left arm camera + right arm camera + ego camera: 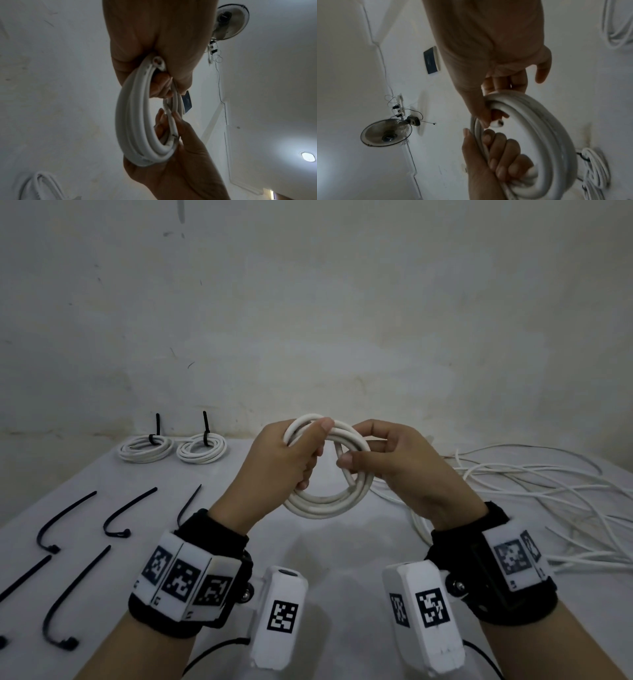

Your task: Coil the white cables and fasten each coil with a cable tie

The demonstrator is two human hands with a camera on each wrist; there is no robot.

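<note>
Tied coils: 2, far left. Untied coil: 1, held up at centre. Loose cable ties: 5 in view near left, another at the frame's edge. Loose cable heap: 1, right, strands uncountable.

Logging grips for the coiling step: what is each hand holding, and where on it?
Left hand grips the white coil's upper left loops; right hand pinches its loose end.

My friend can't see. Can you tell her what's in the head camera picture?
Two hands hold up a white cable coil: the left hand grips one side, the right hand pinches the cable end. Two tied coils lie behind, black cable ties at left, loose cables at right.
</note>
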